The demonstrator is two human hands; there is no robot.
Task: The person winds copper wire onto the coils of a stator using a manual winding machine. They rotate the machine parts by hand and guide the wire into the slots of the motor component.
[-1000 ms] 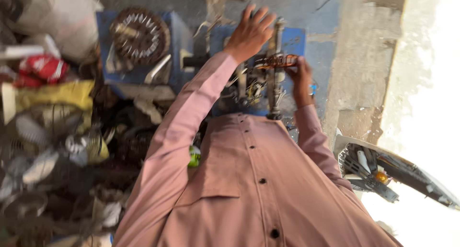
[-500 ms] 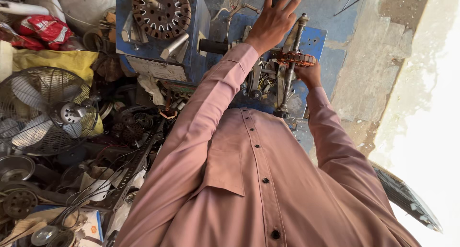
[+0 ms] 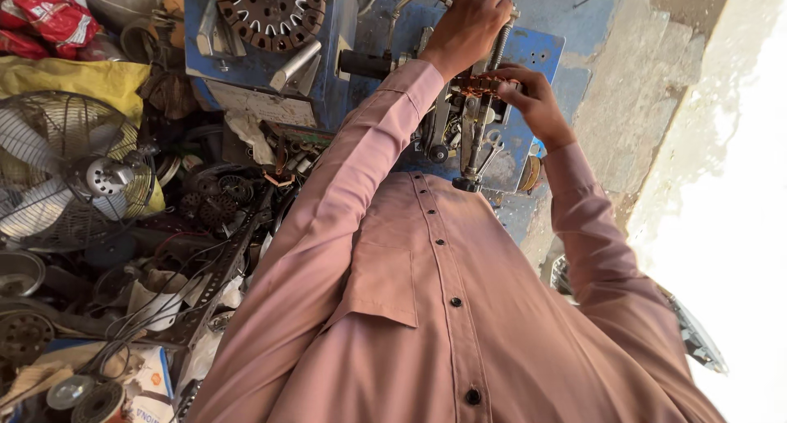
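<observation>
Since the earlier frame the view has been drawing closer to the blue machine (image 3: 537, 62), and the left hand (image 3: 471, 21) has been sliding up to the top edge of the picture. That hand is resting over the upper end of a threaded metal rod (image 3: 484, 115); its fingers are curling loosely there, though whether they are gripping is hard to tell. The rod's long axis is running steeply up and down the picture, leaning slightly right at the top. The right hand (image 3: 537, 103) is pinching a copper wire coil (image 3: 479, 84) against the rod, the coil lying crosswise, pointing left to right. Left of the machine a round slotted metal disc (image 3: 270, 11) is sitting on the blue frame. A wire-caged fan (image 3: 70, 173) and scrap parts are crowding the ground on the left, beside a rough concrete wall (image 3: 648, 87).
</observation>
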